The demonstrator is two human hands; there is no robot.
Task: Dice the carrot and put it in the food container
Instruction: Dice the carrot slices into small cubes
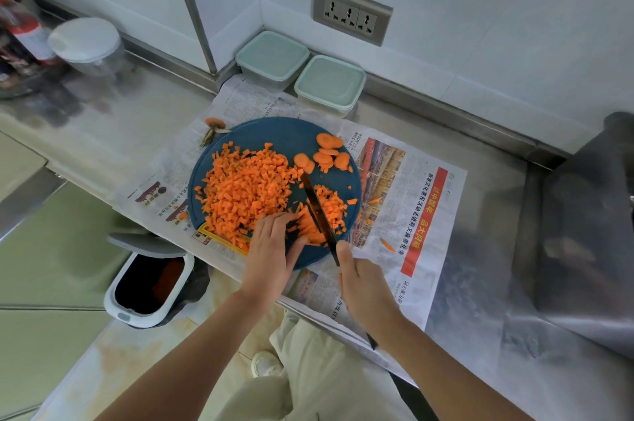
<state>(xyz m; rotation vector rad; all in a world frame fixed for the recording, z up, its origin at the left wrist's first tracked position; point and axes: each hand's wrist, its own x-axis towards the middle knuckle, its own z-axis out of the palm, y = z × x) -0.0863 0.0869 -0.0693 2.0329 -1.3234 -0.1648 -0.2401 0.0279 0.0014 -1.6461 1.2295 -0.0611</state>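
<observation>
Orange dice [247, 194] heaped left on board [274, 132] | I note left hand [271, 249] clawed over carrot strips [310, 228], board's near edge | knife [319, 214] blade touching their right side, crossing their length | right hand [363, 286] wrapped round handle

Right hand [367, 286] grips the knife [317, 211] against carrot strips [308, 228] — left hand [271, 249] holds them on the board [274, 132].
</observation>
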